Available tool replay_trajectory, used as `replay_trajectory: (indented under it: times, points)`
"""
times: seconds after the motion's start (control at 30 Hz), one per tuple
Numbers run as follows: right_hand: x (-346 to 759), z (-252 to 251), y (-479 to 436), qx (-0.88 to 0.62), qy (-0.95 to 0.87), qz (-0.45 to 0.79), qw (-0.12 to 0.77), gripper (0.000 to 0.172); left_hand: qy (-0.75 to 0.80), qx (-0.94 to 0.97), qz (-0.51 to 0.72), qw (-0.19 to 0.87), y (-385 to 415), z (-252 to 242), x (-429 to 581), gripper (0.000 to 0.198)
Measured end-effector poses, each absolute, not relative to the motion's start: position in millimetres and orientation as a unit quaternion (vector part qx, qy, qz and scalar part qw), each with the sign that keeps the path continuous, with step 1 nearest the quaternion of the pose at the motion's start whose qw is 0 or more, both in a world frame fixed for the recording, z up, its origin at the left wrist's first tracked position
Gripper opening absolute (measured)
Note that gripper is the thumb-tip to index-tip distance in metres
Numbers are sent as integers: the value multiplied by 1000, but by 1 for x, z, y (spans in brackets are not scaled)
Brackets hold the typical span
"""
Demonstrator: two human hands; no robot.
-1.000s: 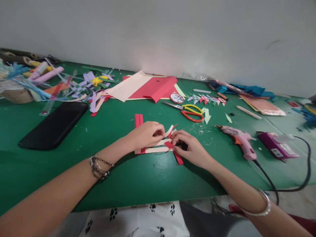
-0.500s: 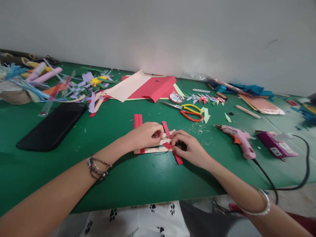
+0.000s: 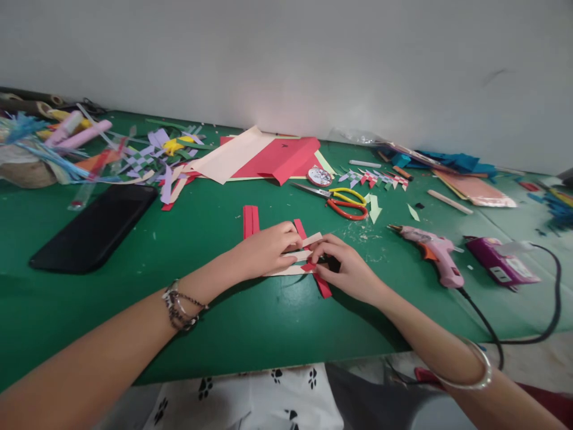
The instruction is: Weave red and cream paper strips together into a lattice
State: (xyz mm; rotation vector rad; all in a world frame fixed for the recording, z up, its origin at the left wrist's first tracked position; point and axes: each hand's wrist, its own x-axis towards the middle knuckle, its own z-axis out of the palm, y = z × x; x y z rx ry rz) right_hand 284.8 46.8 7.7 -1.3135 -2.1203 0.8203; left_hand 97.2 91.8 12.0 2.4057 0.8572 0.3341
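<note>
Cream paper strips [image 3: 293, 270] lie side by side on the green table, with a red strip [image 3: 324, 286] crossing them at their right end. My left hand [image 3: 274, 249] rests over the strips, its fingertips bent down onto the cream ones. Thumb and fingers of my right hand [image 3: 338, 263] are closed on the red strip where it meets the cream strips. Two red strips [image 3: 251, 221] stick out above my left wrist; their lower part is hidden by the hand.
Scissors [image 3: 344, 200] lie beyond the hands, and a pink glue gun [image 3: 432, 248] with a cord is at the right beside a purple box [image 3: 499, 261]. A black phone [image 3: 96, 230] lies left. Red and cream sheets [image 3: 277, 155] and paper scraps [image 3: 147, 158] are at the back.
My left hand has shifted slightly right and down over the strips, its thumb and fingers now farther apart. The upper cream strip's end has tilted upward. My right hand is nearly still.
</note>
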Motion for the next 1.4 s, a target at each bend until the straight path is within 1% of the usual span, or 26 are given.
replay_trajectory:
  times: [0.23,0.43,0.67,0.83,1.0,1.13,1.4]
  points:
    - [290,7,51,-463,-749,374,292,6,322,915,88,227,89,14,100,12]
    - [294,7,54,-472,-723,417,286,4,344,911,84,210,87,15,103,9]
    - [291,9,53,-478,-715,430,275,3,356,901,83,231,85,16,107,11]
    - [291,10,53,-480,-715,430,272,3,351,905,84,223,85,17,106,23]
    - [293,9,53,-479,-715,426,278,4,353,909,74,209,86,17,105,11]
    - [293,9,53,-481,-714,429,273,4,362,903,73,219,87,18,106,6]
    - [292,8,54,-490,-693,451,276,3,373,912,56,163,84,20,108,14]
